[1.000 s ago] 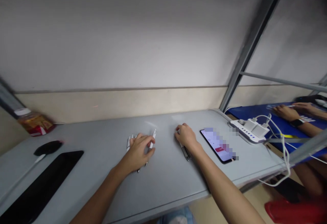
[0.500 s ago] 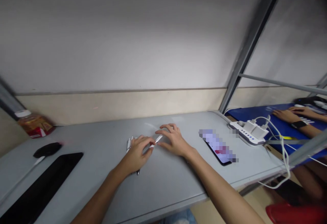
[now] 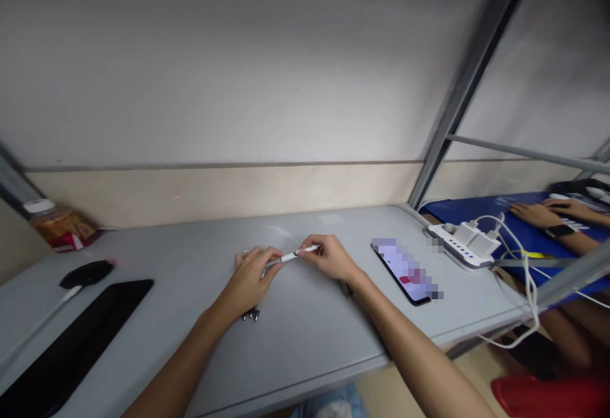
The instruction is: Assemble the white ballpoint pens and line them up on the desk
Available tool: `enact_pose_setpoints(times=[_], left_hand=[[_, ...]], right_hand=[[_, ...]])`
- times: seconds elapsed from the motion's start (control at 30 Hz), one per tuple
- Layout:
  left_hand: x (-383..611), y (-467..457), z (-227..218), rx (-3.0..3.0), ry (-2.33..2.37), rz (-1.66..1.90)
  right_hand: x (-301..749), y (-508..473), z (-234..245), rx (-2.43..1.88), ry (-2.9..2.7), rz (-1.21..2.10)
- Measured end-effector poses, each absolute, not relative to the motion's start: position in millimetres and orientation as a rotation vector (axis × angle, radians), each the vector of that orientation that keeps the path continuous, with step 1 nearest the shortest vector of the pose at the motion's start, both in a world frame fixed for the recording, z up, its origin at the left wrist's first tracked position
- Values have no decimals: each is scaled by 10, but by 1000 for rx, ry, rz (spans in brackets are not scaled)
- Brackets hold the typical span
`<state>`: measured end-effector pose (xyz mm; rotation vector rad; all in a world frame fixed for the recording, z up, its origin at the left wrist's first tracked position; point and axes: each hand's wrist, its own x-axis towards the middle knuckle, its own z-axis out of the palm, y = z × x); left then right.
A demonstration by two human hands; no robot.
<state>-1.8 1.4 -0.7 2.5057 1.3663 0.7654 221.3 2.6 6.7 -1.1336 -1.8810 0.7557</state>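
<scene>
Between my hands a slim white pen (image 3: 288, 256) is held nearly level, just above the grey desk. My left hand (image 3: 256, 273) pinches its left end between thumb and fingers. The fingers of my right hand (image 3: 328, 256) are closed on its right end, which shows partly past the thumb. Beneath my left hand lie several more pens, mostly hidden, with the metal tips (image 3: 250, 316) of some showing by the wrist. Close to my right wrist a small dark item (image 3: 346, 288) rests on the desk, partly covered.
Right of my hands lies a lit phone (image 3: 405, 272), near a white power strip (image 3: 460, 248) with chargers and looping cables. At left are a black tablet-like slab (image 3: 79, 348), a dark round object (image 3: 86, 274) and a bottle (image 3: 64, 227). Another person's hands (image 3: 536, 215) rest on a blue surface.
My right hand's spread fingers have drawn in and closed on the pen. The pen now lies flatter, in line between both hands. More pen tips show under my left hand.
</scene>
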Motion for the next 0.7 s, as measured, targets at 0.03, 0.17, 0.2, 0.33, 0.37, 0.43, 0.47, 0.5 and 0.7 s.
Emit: enact_pose_setpoints(times=[0.03, 0.17, 0.2, 0.33, 0.37, 0.43, 0.47, 0.5, 0.7], left_hand=[[-18, 16, -4, 2495, 1364, 769], [-12, 16, 0, 2473, 1372, 789], [-10, 14, -2, 2480, 1380, 795], [-4, -6, 5, 2535, 1390, 805], [-2, -13, 11, 2549, 1384, 799], [1, -21, 21, 2577, 1366, 777], [3, -22, 24, 2589, 1360, 763], [5, -21, 24, 2596, 1361, 750], [24, 3, -2, 2551, 1427, 744]], right_hand=[[2227, 33, 73, -1107, -1842, 867], [2292, 53, 102, -1100, -1769, 1177], [2304, 54, 109, -1136, -1764, 1208], [2306, 39, 134, -1211, -1729, 1258], [2299, 36, 137, -1203, -1713, 1275], [2285, 35, 132, -1184, -1686, 1299], [2280, 38, 126, -1180, -1684, 1298], [2277, 42, 119, -1180, -1692, 1286], [2286, 28, 115, -1251, -1880, 1112]])
